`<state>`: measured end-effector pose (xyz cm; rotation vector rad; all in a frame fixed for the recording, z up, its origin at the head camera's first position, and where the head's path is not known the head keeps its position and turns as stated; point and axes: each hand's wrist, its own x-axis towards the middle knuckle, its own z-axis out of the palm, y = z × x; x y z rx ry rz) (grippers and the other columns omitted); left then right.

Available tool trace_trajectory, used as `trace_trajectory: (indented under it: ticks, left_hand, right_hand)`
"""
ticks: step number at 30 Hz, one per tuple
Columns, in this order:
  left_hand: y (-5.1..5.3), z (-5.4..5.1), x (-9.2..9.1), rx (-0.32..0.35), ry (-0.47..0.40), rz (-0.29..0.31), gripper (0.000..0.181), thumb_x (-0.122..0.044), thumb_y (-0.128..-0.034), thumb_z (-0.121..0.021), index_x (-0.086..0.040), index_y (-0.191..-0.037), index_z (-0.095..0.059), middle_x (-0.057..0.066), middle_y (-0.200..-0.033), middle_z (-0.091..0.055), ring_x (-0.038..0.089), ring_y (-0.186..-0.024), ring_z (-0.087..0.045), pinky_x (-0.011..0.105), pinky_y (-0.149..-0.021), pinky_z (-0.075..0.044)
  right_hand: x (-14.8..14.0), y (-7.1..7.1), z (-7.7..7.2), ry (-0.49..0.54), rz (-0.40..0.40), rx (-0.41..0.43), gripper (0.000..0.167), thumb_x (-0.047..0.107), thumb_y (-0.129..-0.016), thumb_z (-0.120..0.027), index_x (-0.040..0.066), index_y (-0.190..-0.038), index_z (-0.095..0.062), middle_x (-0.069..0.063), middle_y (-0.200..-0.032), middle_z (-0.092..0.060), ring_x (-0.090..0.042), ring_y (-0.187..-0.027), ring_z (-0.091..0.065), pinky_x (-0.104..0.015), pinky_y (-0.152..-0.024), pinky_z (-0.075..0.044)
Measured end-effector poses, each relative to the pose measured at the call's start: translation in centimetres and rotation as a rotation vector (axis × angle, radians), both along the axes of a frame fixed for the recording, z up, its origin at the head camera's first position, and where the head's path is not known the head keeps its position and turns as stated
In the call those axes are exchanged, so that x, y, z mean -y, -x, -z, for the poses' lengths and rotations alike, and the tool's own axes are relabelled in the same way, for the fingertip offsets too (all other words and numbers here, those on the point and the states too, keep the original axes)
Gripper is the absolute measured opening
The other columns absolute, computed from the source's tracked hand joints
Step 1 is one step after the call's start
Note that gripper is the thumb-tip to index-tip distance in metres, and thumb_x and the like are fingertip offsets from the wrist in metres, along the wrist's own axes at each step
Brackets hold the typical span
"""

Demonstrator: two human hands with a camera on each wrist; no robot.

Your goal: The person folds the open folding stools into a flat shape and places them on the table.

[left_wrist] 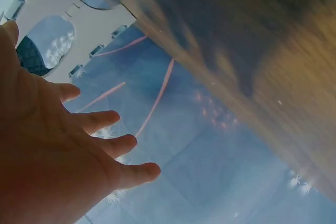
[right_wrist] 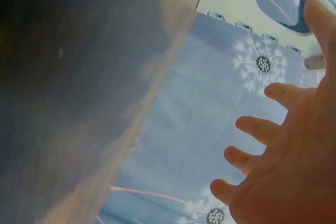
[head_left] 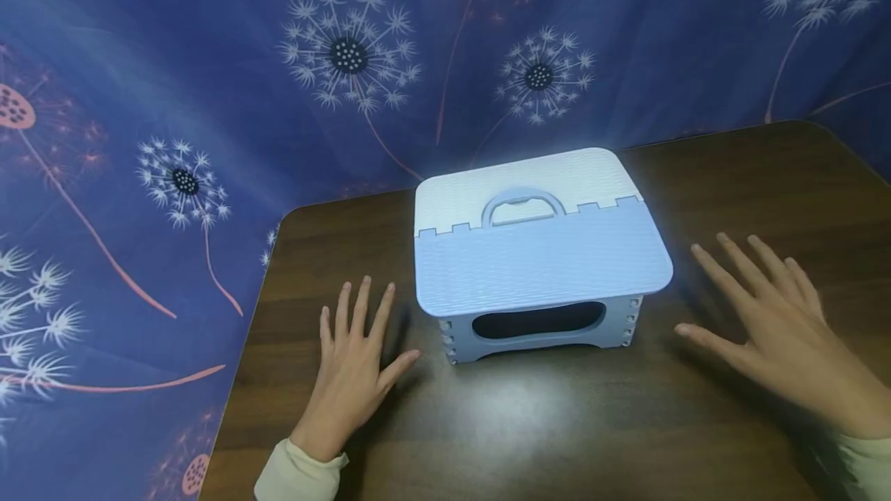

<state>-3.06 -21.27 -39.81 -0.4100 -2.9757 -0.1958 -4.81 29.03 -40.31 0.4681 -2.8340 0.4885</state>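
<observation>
A blue and white folding step stool (head_left: 536,253) stands unfolded on the dark wooden table, with an arched handle in the middle of its top. To its left my left hand (head_left: 353,377) hovers with fingers spread, palm down, holding nothing. My right hand (head_left: 780,323) is on the other side, fingers also spread and apart from the stool. In the left wrist view, part of the stool's side (left_wrist: 86,27) shows beyond the left hand (left_wrist: 68,145). The right wrist view has the right hand (right_wrist: 294,145) near another stool side (right_wrist: 247,3).
The wooden table (head_left: 529,431) has rounded far corners. Behind it and along its left hangs a blue cloth (head_left: 431,45) printed with dandelions. Light reflects off the tabletop in front of the stool.
</observation>
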Motion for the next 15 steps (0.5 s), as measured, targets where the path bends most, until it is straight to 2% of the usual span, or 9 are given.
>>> trace_trajectory:
  ticks: [5, 10, 15]
  left_hand:
    - [-0.1, 0.1, -0.5, 0.030, -0.039, 0.043, 0.091, -0.060, -0.0922, -0.061, -0.027, -0.160, -0.011, 0.011, -0.166, -0.004, 0.038, -0.151, 0.000, 0.073, -0.110, -0.007]
    - [-0.2, 0.2, -1.2, 0.066, -0.068, 0.091, 0.087, -0.059, -0.0942, -0.058, -0.026, -0.160, -0.013, 0.010, -0.165, -0.009, 0.034, -0.151, 0.000, 0.070, -0.111, -0.004]
    - [0.1, -0.3, -2.2, 0.067, -0.110, 0.176, 0.081, -0.057, -0.0956, -0.057, -0.019, -0.159, -0.023, 0.008, -0.166, -0.011, 0.036, -0.150, -0.008, 0.069, -0.112, -0.005]
  right_hand:
    - [1.0, -0.1, 0.1, 0.068, -0.068, 0.024, 0.106, 0.046, -0.077, -0.082, 0.023, -0.160, -0.019, -0.013, -0.164, -0.016, -0.034, -0.152, -0.005, -0.060, -0.116, 0.010]
    - [1.9, -0.5, 0.1, 0.213, -0.126, 0.095, 0.105, 0.031, -0.079, -0.086, 0.017, -0.159, -0.019, -0.020, -0.159, -0.028, -0.029, -0.150, -0.018, -0.044, -0.121, 0.005]
    - [2.6, -1.2, 0.1, 0.355, -0.110, 0.265, 0.102, 0.025, -0.082, -0.084, 0.018, -0.159, -0.017, -0.024, -0.159, -0.024, -0.043, -0.146, -0.021, -0.055, -0.118, -0.008]
